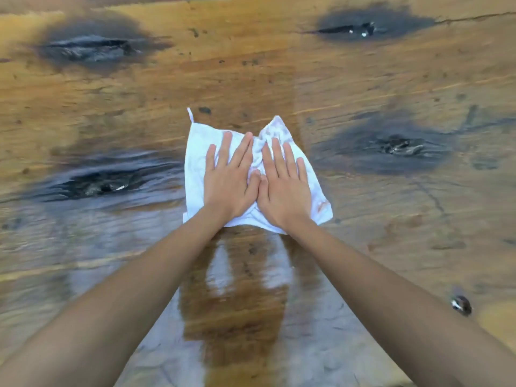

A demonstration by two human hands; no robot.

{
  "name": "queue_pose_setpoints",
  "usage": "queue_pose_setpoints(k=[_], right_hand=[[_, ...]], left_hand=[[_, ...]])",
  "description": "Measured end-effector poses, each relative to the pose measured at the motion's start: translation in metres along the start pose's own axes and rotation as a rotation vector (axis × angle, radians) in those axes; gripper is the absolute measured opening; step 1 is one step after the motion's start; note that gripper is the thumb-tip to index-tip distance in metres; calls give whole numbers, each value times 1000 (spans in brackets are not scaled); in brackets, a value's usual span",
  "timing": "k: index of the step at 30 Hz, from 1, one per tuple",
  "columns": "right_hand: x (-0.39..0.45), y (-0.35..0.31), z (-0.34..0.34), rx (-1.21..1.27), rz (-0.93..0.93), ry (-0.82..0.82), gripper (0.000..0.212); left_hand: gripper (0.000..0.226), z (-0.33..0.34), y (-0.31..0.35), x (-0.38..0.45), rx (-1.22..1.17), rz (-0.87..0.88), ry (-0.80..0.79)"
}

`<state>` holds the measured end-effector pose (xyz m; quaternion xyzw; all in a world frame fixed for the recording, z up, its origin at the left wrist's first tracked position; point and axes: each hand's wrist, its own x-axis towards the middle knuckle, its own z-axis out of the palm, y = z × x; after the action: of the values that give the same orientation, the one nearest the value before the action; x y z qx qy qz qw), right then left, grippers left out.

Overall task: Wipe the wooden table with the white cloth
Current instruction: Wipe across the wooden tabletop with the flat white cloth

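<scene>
**Listener:** Where are the person's hands?

**Describer:** Both bare forearms reach forward from the bottom corners and draw together toward the middle of the view. The left hand (pixel 229 182) and the right hand (pixel 283 185) lie flat, palms down, side by side on a crumpled white square cloth (pixel 195 166). The fingers are straight and slightly spread, pointing away from the person. The two thumbs touch at the centre. Neither hand is closed around the fabric; they press on it with open palms.

**Listener:** And where is the cloth?

**Describer:** It lies spread on the worn golden-brown wooden table (pixel 363 88), near the centre of the view. The fabric bunches into folds between the two hands, and its far right corner peaks upward. A thin loose strip sticks out from the far left corner. Faint brownish marks show near the right edge.

**Listener:** What does the tabletop look like?

**Describer:** Its grain is streaked, with several large dark knots (pixel 396 148) ringed in black, to the left and right of the cloth and farther back. A darker, glossy band (pixel 231 317) runs between the forearms toward the person; the surface there reflects light.
</scene>
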<state>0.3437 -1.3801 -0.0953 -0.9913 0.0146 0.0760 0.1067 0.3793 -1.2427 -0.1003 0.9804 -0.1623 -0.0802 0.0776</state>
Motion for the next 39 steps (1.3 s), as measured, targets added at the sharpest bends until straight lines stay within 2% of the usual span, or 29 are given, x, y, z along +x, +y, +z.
queue_pose_setpoints(k=[15, 19, 23, 28, 33, 39], right_hand=[[-165, 28, 21, 50, 161, 32, 67], [-211, 29, 28, 43, 210, 22, 67], [-255, 26, 36, 11, 273, 28, 73], [-300, 22, 46, -9, 327, 54, 75], [-337, 23, 46, -17, 317, 46, 78], [-346, 24, 41, 48, 385, 75, 76]], left_hand=[[87, 23, 48, -139, -39, 21, -22], [92, 26, 63, -175, -103, -22, -51], [86, 30, 75, -212, -149, -6, -32], [80, 39, 84, -265, -91, 80, -50], [83, 49, 99, -317, -89, 49, -29], [81, 57, 109, -323, -47, 64, -48]])
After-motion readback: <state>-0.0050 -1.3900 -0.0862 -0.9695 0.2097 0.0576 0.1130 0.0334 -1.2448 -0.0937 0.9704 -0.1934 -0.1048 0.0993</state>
